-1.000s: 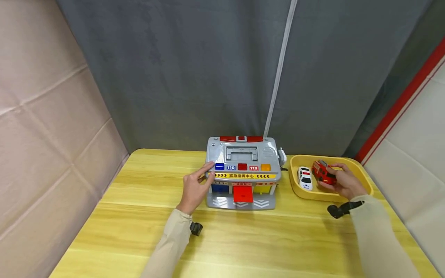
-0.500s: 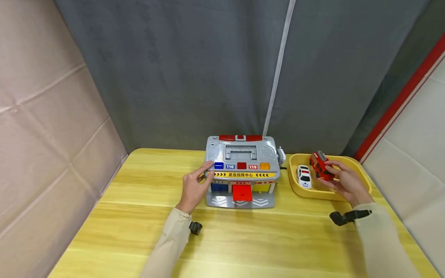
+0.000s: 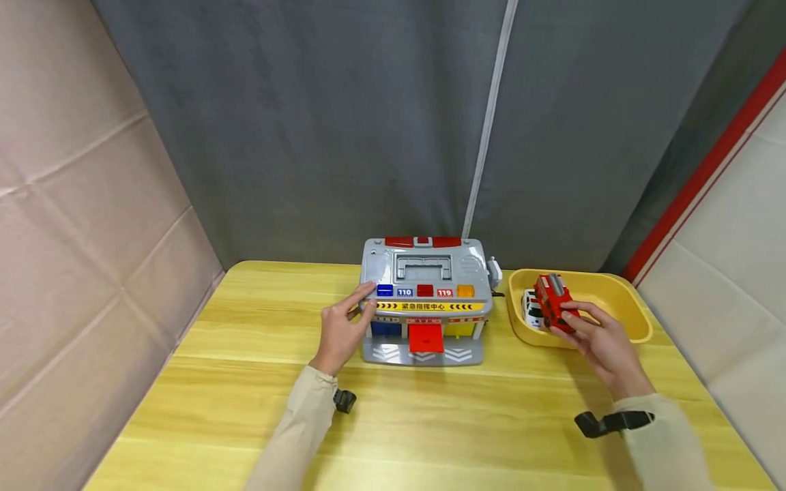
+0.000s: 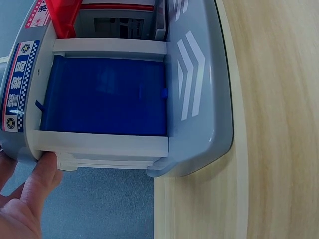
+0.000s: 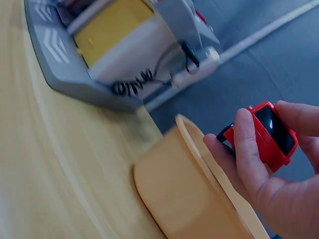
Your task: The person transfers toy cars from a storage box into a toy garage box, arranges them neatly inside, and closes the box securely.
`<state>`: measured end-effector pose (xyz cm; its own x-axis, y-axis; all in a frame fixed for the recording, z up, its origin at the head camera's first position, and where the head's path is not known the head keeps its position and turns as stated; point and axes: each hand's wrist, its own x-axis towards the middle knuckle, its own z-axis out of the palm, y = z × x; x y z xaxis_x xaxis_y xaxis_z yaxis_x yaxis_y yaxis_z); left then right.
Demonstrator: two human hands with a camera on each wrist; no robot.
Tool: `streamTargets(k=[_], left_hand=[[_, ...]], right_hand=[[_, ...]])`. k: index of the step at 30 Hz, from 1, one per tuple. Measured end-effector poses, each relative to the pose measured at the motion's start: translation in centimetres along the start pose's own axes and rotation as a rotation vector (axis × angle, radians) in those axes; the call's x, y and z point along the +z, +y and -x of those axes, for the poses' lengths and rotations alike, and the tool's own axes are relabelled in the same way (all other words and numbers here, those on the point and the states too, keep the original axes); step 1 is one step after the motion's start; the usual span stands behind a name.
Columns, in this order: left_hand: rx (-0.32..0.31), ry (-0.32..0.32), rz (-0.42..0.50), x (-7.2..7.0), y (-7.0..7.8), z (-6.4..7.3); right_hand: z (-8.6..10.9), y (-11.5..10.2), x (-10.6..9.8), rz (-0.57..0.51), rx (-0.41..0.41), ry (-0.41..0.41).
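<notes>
A grey toy emergency station [image 3: 424, 273] stands on the table; its raised red door [image 3: 426, 337] sticks out, while its blue door [image 4: 104, 94] and yellow door [image 5: 112, 32] are closed. At the station's left roof corner, my left hand [image 3: 342, 334] holds the edge between thumb and fingers. My right hand [image 3: 604, 344] grips a red toy fire truck [image 3: 552, 300], tilted above the left part of a yellow bin [image 3: 632, 327]. Partly hidden behind the truck, a white toy car [image 3: 531, 310] lies in the bin.
On the station's right side hangs a white handset [image 5: 197, 69] with a coiled black cord. The wooden table [image 3: 442, 429] ends at a grey curtain [image 3: 307, 136] behind. A white wall panel [image 3: 731, 286] borders the right side.
My right hand has lifted the fire truck from inside the bin and carried it left, over the white car. The left hand stays on the station's corner.
</notes>
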<state>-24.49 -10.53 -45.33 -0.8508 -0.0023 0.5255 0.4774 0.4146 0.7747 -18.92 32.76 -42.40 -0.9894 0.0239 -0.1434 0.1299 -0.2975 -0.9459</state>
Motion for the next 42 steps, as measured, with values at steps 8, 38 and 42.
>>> streamTargets(k=[8,38,42], left_hand=[[-0.004,-0.005,0.0,-0.1,-0.1,-0.1],[-0.003,-0.034,0.002,-0.2,0.0,-0.1],[0.0,-0.031,0.008,0.0,0.0,-0.1]], right_hand=[[2.1,1.8,1.5,-0.013,-0.071,-0.029],[6.0,9.3,8.8,0.062,0.082,-0.051],[6.1,10.1,10.1,0.08,0.067,-0.133]])
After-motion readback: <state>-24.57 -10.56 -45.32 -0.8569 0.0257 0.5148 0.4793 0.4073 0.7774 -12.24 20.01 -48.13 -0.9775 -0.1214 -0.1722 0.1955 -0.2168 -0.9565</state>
